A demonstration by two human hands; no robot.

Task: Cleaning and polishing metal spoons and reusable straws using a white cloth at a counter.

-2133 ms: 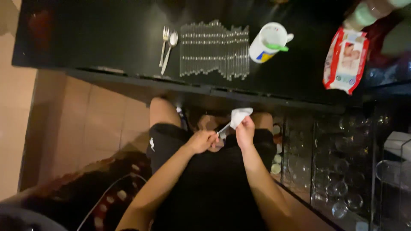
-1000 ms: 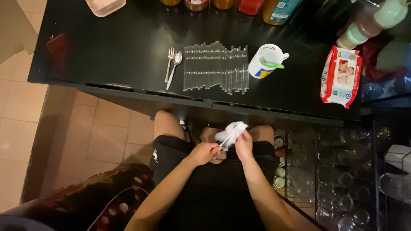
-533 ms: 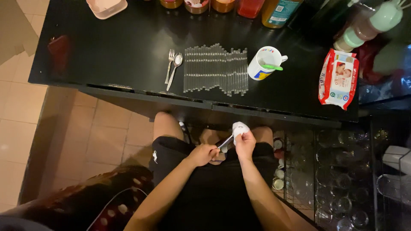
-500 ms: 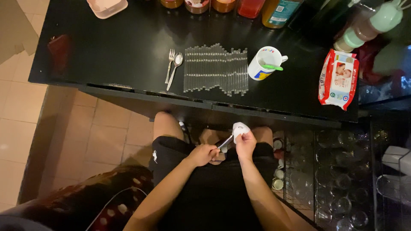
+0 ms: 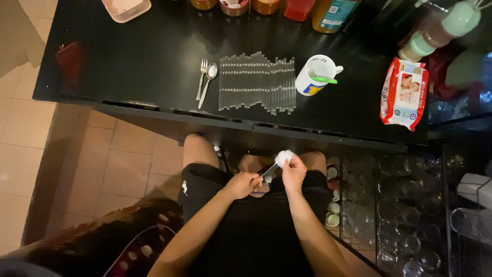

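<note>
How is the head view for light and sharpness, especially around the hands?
Head view: dim, warm light; the glossy black table shows faint glare. The left hand and right hand are small, slightly soft; the white wipe is bright, and the metal utensil is hard to identify.

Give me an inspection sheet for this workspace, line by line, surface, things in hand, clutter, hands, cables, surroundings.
Surface: black table, glossy, dark.
Things in hand: metal utensil with its end wrapped in a white wipe, held over the lap.
Clutter: fork and spoon side by side; row of clear sticks; white mug; wipes pack; jars and bottles along the far edge; pink dish.
Hands: left hand grips the utensil; right hand pinches the wipe.
Cables: nothing seen.
Surroundings: tiled floor; glassware rack on the right.
</note>
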